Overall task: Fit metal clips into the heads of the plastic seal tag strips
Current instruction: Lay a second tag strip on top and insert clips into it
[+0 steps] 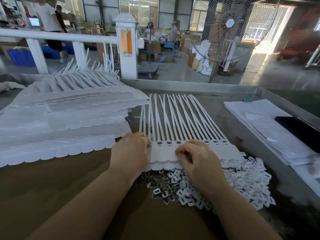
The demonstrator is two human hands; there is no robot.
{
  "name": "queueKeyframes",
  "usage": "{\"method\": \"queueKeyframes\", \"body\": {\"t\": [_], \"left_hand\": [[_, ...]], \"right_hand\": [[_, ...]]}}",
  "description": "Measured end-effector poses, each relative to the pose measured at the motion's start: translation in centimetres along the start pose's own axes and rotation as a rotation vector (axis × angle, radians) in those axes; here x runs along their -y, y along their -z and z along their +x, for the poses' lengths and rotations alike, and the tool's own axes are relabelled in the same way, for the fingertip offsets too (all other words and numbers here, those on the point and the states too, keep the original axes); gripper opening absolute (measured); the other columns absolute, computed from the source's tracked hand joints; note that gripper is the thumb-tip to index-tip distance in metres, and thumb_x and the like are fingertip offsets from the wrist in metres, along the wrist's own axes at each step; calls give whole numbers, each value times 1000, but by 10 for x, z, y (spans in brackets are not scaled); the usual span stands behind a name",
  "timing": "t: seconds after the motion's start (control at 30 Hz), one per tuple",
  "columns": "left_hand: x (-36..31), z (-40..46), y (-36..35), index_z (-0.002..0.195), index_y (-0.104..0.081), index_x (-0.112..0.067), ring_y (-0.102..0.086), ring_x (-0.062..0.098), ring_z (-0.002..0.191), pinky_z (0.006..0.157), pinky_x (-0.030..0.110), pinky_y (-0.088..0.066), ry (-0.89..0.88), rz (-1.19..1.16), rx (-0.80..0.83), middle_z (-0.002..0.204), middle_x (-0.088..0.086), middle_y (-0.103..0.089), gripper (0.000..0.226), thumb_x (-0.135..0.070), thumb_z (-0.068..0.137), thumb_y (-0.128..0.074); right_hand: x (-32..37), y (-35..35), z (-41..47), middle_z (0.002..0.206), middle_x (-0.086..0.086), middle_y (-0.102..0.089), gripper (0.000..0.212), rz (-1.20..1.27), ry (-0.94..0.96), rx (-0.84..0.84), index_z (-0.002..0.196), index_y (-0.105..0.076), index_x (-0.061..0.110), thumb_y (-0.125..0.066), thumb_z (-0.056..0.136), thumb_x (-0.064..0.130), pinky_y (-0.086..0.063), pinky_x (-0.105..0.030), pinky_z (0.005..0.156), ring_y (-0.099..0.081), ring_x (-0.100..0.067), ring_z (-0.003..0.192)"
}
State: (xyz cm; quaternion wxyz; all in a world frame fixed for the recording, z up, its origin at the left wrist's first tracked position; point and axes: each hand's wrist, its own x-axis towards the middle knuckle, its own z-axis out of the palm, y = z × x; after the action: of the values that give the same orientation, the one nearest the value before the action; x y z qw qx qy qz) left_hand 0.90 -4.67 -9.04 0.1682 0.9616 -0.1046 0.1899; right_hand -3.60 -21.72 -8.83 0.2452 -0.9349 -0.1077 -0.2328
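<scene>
Nearest, a heap of metal clips on the tabletop; above it the right hand – fingers curled, pinching the seal strip sheet; left hand presses its edge, fingers hidden – grip unclear; beyond, stacked sheets.

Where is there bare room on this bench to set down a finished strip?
Bare brown tabletop lies near-left, below the stacked strips and beside the left hand. A grey patch separates the worked strip from the papers. Crowded: the clip pile under the right hand.
</scene>
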Motion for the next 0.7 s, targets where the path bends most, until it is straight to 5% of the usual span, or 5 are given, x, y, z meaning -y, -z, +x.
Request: {"method": "queueKeyframes", "body": {"t": [0.47,0.6,0.7], "left_hand": [[2,-2,-1,101,-68,-25,-50,11,91,73,23,-41,-11,-67,-46,98,-12,-61,22,-21,90,-49],[-2,-4,7,81,-72,-17,-53,14,80,72,21,-36,-181,-189,-113,83,-6,-65,18,-3,77,-61],[-8,-7,16,70,-69,-17,-51,10,73,71,14,-34,-381,-307,38,74,-8,-62,15,-7,70,-58]], "right_hand": [[0,0,0,87,6,-63,10,7,-7,7,88,-67,16,-58,87,14,-39,-18,77,-51,-10,86],[1,1,1,86,5,-64,9,16,-9,-9,87,-68,15,-59,86,13,-39,-18,76,-52,-9,84],[1,1,1,86,5,-65,8,30,-15,-17,87,-68,14,-60,86,13,-36,-16,74,-52,-8,82]]}}
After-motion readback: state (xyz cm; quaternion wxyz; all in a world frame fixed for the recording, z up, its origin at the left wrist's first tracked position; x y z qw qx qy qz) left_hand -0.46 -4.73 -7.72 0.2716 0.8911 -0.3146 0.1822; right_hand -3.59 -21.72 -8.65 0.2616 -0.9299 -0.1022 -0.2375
